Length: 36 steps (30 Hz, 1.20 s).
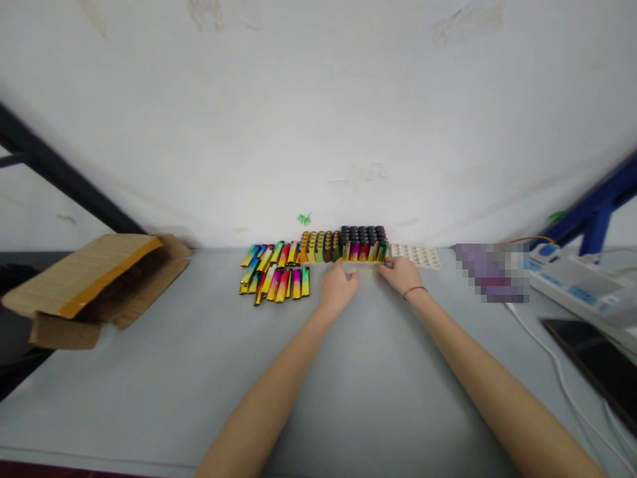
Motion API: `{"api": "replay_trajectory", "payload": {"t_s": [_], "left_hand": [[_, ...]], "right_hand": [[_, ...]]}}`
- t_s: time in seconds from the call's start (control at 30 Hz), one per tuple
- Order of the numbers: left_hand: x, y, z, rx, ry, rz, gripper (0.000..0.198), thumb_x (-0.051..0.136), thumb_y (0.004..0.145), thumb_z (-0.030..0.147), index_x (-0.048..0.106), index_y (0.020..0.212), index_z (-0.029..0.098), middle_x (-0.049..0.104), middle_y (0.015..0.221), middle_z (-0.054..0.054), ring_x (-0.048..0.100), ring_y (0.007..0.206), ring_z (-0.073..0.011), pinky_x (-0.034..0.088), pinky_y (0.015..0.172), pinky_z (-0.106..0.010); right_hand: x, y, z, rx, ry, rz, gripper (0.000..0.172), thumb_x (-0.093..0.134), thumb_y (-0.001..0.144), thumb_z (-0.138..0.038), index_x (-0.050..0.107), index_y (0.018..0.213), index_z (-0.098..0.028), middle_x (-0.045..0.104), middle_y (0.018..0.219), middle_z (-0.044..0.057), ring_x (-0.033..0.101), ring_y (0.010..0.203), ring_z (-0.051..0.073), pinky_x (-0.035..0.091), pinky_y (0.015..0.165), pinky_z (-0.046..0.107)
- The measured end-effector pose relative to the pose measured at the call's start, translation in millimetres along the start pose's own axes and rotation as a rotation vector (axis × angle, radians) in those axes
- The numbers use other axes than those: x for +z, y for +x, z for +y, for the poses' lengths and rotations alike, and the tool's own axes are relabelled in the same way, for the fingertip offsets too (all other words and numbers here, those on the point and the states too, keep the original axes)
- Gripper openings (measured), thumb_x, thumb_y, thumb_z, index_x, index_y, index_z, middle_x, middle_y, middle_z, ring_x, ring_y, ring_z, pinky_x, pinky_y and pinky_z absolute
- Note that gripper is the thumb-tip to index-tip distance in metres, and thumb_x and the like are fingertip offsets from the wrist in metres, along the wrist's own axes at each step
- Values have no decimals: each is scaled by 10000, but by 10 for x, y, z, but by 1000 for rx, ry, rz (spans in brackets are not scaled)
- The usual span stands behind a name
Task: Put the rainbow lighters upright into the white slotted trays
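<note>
A block of upright lighters with black tops (364, 238) stands in rows in a pale tray (365, 264) against the wall. Just left of it is a block of gold-topped lighters (318, 247). My left hand (338, 287) is at the tray's front edge, index finger stretched towards it and thumb apart, holding nothing visible. At the right front corner of the black-topped block, my right hand (402, 273) has its fingers closed; what they grip is hidden. Shiny multicoloured loose lighters (279, 282) lie in two heaps to the left. A holed white tray section (417, 255) shows beyond my right hand.
An open cardboard box (94, 275) lies on its side at the left. To the right are a blurred-out purple item (490, 272), a white power strip (577, 282), a dark phone-like device (592, 352) and a white cable (552, 355). The wall (318, 133) bounds the table behind.
</note>
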<state>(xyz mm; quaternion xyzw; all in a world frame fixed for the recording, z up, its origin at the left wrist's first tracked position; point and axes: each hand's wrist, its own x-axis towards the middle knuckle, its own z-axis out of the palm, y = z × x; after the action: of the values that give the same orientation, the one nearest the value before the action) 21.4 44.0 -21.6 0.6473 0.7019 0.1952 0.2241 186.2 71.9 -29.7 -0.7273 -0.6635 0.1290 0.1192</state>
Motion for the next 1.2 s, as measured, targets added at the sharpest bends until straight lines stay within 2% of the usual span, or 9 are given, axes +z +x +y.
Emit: {"api": "replay_trajectory", "payload": {"t_s": [0.27,0.53,0.77,1.03,1.2], "left_hand": [[-19,-23,53,-10,139,12,559,434,914,288,445,1427,66,722,1139,-200,684,1074,-317,497,892,-365],[-43,-59,37,25,110,-47,589,441,907,279,412,1467,97,741,1115,-160,681,1082,-296,490,924,-363],[-114,-101,63,-5,122,-92,456,457,907,331,584,1291,122,732,1135,-182,686,1072,-306,509,894,-363],[-108,-7,63,-13,60,-153,454,504,888,364,609,1267,137,716,1189,-179,664,1119,-320,506,929,-391],[-60,52,21,32,-130,-152,474,573,855,307,589,1292,123,710,1222,-136,674,1112,-263,509,929,-312]], "right_hand": [[8,45,26,0,-16,24,348,533,950,-360,701,1214,-207,763,930,96,697,906,233,473,735,275],[-23,83,39,13,-55,29,283,562,944,-335,751,1110,-205,754,968,127,693,950,252,477,778,288],[-19,72,41,38,-64,47,260,578,936,-346,760,1067,-214,757,963,129,695,952,243,481,777,280],[-41,38,76,21,-55,48,281,543,945,-337,768,1049,-205,770,978,116,699,933,236,467,727,264],[-45,-26,59,-2,-29,38,288,531,928,-311,779,963,-170,774,907,106,695,866,230,427,664,253]]}}
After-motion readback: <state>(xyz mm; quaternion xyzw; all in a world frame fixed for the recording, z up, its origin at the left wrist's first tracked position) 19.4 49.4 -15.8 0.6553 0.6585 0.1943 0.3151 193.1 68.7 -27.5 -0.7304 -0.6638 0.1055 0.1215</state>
